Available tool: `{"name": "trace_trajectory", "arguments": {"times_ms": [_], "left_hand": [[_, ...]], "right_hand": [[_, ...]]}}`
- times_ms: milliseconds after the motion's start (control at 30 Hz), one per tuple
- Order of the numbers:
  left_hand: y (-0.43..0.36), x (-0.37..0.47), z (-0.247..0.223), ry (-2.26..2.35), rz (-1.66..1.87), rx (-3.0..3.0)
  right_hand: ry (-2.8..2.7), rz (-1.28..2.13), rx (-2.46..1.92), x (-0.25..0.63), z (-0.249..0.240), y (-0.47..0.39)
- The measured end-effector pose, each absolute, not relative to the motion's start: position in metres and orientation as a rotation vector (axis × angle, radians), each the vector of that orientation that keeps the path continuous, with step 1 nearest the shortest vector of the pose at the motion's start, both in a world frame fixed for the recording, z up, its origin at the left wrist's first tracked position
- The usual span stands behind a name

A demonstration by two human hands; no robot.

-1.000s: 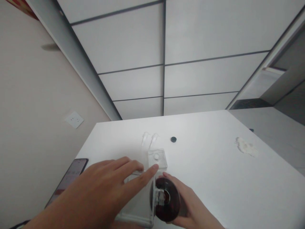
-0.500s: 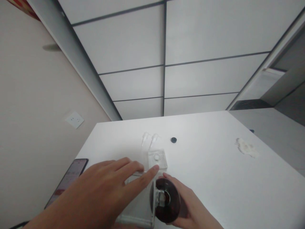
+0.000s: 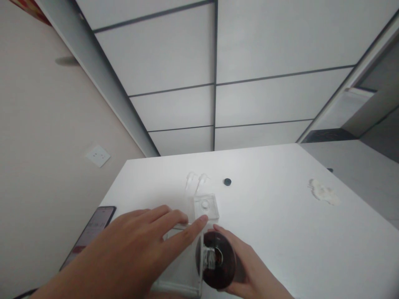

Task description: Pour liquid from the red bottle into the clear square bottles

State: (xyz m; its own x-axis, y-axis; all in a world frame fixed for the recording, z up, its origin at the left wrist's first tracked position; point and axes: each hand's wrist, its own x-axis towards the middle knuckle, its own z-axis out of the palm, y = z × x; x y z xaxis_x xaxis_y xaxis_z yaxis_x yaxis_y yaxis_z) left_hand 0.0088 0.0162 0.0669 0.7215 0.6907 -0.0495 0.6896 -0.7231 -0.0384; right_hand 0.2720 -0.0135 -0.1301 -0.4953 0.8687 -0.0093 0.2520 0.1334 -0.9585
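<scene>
My left hand [image 3: 140, 245] lies over a clear plastic box [image 3: 177, 274], its fingers bent around the top and its forefinger reaching along the near right edge. In my right hand [image 3: 249, 265] is a dark brown bottle [image 3: 222, 270], seen from its open mouth. The bottle's clear threaded neck touches or overlaps the right wall of the box; how they meet is hard to tell. Just beyond my left fingertips sits a small clear square piece with a round hole [image 3: 212, 201].
Two clear-white nozzle pieces [image 3: 202, 180] and a black cap [image 3: 227, 182] lie farther back on the white table [image 3: 264, 174]. A phone [image 3: 90, 236] is at the left edge. A crumpled whitish item [image 3: 323, 192] lies at the right.
</scene>
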Motion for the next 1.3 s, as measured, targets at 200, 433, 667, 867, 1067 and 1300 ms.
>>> {"name": "trace_trajectory", "arguments": {"times_ms": [200, 433, 667, 867, 1067, 1300], "left_hand": [[0.0162, 0.0096, 0.0677, -1.185, 0.134, -2.890], [0.0155, 0.0068, 0.0631, -1.149, 0.041, -2.901], [0.0150, 0.0109, 0.0665, -1.168, 0.092, -2.880], [0.0147, 0.0103, 0.0656, -1.182, 0.040, -2.893], [0.0137, 0.0071, 0.0630, -1.182, 0.027, -2.890], [0.0127, 0.0083, 0.0671, -1.213, 0.106, -2.903]], "right_hand": [[-1.845, 1.387, -1.078, 0.2741, -0.1285, -0.0138], [-1.855, 1.367, -1.070, 0.2743, -0.1318, -0.0149], [-1.838, 1.388, -1.074, 0.2728, -0.1308, -0.0131], [-1.839, 1.393, -1.078, 0.2736, -0.1302, -0.0141], [-1.851, 1.383, -1.080, 0.2743, -0.1324, -0.0146], [-1.845, 1.385, -1.074, 0.2734, -0.1269, -0.0147]]}}
